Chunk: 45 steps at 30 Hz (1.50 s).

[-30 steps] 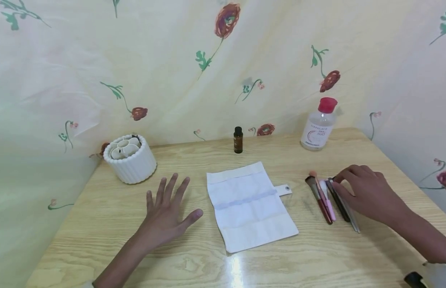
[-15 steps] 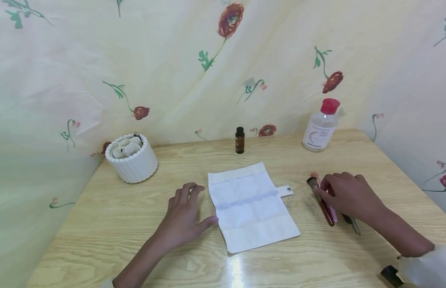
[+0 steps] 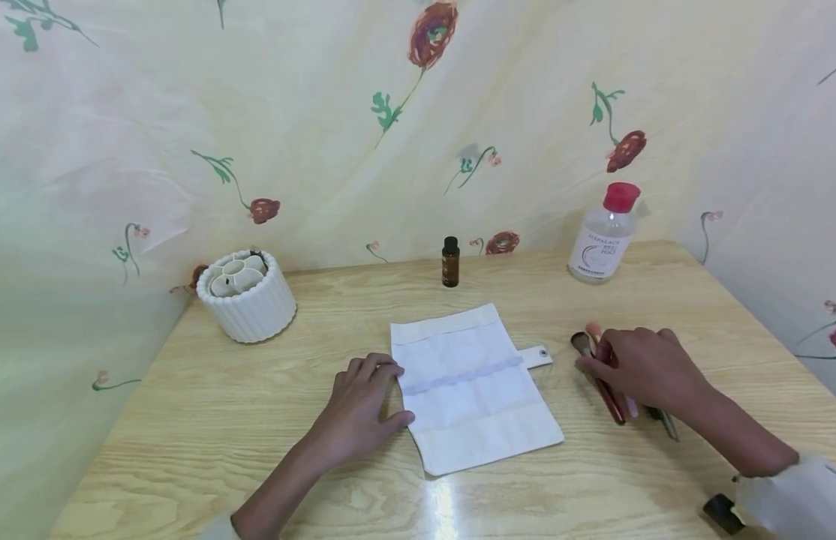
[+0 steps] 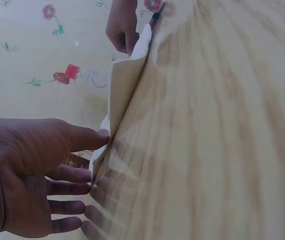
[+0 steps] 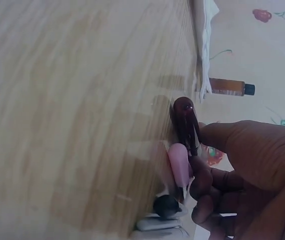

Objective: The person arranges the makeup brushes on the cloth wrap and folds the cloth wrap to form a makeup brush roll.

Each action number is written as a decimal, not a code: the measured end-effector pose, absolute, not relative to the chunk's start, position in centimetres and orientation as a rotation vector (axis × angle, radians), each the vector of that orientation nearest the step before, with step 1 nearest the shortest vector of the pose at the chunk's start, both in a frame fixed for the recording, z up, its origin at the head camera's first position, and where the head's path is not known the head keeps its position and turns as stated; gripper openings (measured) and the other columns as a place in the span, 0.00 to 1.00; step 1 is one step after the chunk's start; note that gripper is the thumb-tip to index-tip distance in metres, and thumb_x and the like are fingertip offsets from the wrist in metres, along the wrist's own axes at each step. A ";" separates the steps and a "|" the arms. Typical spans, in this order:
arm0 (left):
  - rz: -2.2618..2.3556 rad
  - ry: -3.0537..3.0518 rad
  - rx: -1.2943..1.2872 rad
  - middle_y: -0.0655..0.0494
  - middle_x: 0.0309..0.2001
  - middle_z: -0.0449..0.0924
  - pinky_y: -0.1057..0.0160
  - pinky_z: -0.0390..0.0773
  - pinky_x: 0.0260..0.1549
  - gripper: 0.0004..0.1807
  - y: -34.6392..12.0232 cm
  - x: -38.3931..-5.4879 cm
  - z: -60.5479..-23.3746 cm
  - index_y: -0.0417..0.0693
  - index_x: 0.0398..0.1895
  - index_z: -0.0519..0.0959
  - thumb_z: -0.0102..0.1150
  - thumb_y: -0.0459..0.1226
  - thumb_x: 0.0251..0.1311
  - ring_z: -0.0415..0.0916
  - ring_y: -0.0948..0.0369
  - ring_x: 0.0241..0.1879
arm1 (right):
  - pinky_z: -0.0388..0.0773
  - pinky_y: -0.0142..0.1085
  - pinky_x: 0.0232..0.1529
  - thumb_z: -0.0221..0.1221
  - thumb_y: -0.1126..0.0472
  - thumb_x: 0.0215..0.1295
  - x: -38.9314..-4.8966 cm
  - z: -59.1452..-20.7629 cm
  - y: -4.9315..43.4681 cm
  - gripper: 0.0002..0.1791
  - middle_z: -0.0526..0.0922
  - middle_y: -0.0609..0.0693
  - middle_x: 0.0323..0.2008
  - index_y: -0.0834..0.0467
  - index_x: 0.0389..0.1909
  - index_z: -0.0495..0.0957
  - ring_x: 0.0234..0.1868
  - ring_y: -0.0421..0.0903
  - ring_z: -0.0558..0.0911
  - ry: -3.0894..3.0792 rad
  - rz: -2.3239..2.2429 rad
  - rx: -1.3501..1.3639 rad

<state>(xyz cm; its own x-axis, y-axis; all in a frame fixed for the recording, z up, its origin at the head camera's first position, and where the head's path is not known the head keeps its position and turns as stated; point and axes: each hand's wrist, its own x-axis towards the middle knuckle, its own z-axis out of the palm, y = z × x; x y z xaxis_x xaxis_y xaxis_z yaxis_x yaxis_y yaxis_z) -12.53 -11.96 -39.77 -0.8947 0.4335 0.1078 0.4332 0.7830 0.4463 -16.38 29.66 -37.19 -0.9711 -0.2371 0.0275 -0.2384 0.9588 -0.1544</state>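
Observation:
A white fabric roll-up pouch [image 3: 468,390] with a snap tab [image 3: 538,357] lies unfolded at the middle of the table. My left hand [image 3: 360,412] rests at its left edge, thumb and fingertips touching it, fingers fairly straight in the left wrist view. Over at the right, my right hand [image 3: 651,371] pinches a dark red-handled makeup brush [image 5: 185,120] between thumb and index finger. Beside that brush lie a pink-handled brush [image 5: 179,162], a black-handled one [image 5: 166,205] and grey handles [image 5: 160,225], partly hidden by the hand in the head view.
A white ribbed round holder [image 3: 249,304] stands at the back left. Behind the pouch is a small brown bottle [image 3: 450,262], and a clear bottle [image 3: 600,244] with a red cap stands at the back right. Flowered cloth [image 3: 310,135] hangs behind the wooden table [image 3: 188,420].
My left hand has moved right to the pouch's edge, its fingers drawn in. My right hand has moved left across the brushes and taken the dark red one, whose head shifts slightly left.

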 end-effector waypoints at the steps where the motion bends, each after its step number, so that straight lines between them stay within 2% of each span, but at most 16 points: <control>1: 0.743 2.964 0.720 0.52 0.65 0.65 0.43 0.60 0.60 0.33 -12.0 -12.6 -39.8 0.46 0.63 0.73 0.69 0.51 0.60 0.60 0.48 0.64 | 0.64 0.47 0.29 0.62 0.42 0.66 -16.4 -37.2 29.6 0.19 0.69 0.39 0.12 0.45 0.19 0.76 0.17 0.39 0.70 -3.100 0.245 0.379; 6: 0.794 2.964 0.716 0.52 0.64 0.65 0.43 0.60 0.59 0.32 -12.0 -12.7 -39.9 0.45 0.62 0.73 0.71 0.48 0.58 0.60 0.48 0.63 | 0.64 0.42 0.24 0.61 0.43 0.68 -16.6 -37.3 29.5 0.19 0.69 0.39 0.12 0.47 0.18 0.76 0.17 0.39 0.71 -3.086 0.290 0.396; 10: 0.830 2.959 0.726 0.53 0.64 0.64 0.44 0.58 0.58 0.31 -12.1 -12.9 -40.5 0.46 0.61 0.72 0.71 0.48 0.59 0.59 0.48 0.63 | 0.66 0.38 0.22 0.59 0.45 0.71 -16.9 -36.8 28.9 0.19 0.70 0.42 0.13 0.51 0.23 0.76 0.16 0.41 0.72 -3.125 0.469 0.366; 16: 0.903 2.944 0.753 0.55 0.65 0.61 0.43 0.54 0.57 0.29 -12.4 -13.2 -41.6 0.49 0.61 0.70 0.68 0.47 0.61 0.55 0.50 0.64 | 0.67 0.38 0.24 0.59 0.44 0.71 -17.7 -35.0 27.1 0.19 0.75 0.46 0.21 0.56 0.32 0.79 0.23 0.45 0.72 -3.079 0.724 0.334; 21: 0.946 2.930 0.761 0.55 0.65 0.60 0.43 0.52 0.58 0.28 -12.6 -13.4 -41.9 0.50 0.61 0.70 0.67 0.47 0.61 0.54 0.51 0.64 | 0.75 0.37 0.31 0.59 0.41 0.70 -18.7 -34.6 24.7 0.21 0.81 0.46 0.30 0.57 0.42 0.79 0.32 0.45 0.79 -2.986 0.926 0.401; 25: 0.950 2.941 0.758 0.55 0.65 0.60 0.43 0.53 0.57 0.28 -12.5 -13.5 -42.1 0.50 0.61 0.69 0.67 0.47 0.61 0.54 0.51 0.64 | 0.81 0.38 0.34 0.61 0.50 0.71 -19.7 -34.8 22.1 0.18 0.84 0.47 0.34 0.56 0.55 0.75 0.34 0.44 0.84 -2.924 1.137 0.501; 29: 0.956 2.943 0.757 0.55 0.64 0.61 0.43 0.53 0.57 0.28 -12.4 -13.4 -42.2 0.49 0.60 0.69 0.67 0.46 0.61 0.54 0.51 0.64 | 0.84 0.43 0.35 0.63 0.57 0.70 -20.7 -35.1 19.4 0.28 0.86 0.52 0.38 0.55 0.67 0.66 0.30 0.45 0.86 -2.887 1.367 0.559; 35: 0.947 2.959 0.748 0.54 0.64 0.61 0.44 0.53 0.57 0.28 -12.2 -13.3 -42.4 0.49 0.60 0.70 0.68 0.46 0.60 0.54 0.51 0.63 | 0.84 0.49 0.34 0.63 0.63 0.69 -21.8 -35.8 15.3 0.29 0.81 0.60 0.47 0.58 0.66 0.62 0.35 0.50 0.88 -2.738 1.719 0.614; 45: 0.937 2.969 0.723 0.56 0.65 0.61 0.45 0.53 0.57 0.29 -12.4 -13.3 -42.4 0.52 0.61 0.70 0.68 0.47 0.58 0.54 0.53 0.63 | 0.84 0.48 0.35 0.61 0.67 0.70 -23.0 -37.0 10.4 0.27 0.80 0.61 0.46 0.59 0.64 0.60 0.36 0.52 0.88 -2.628 1.881 0.749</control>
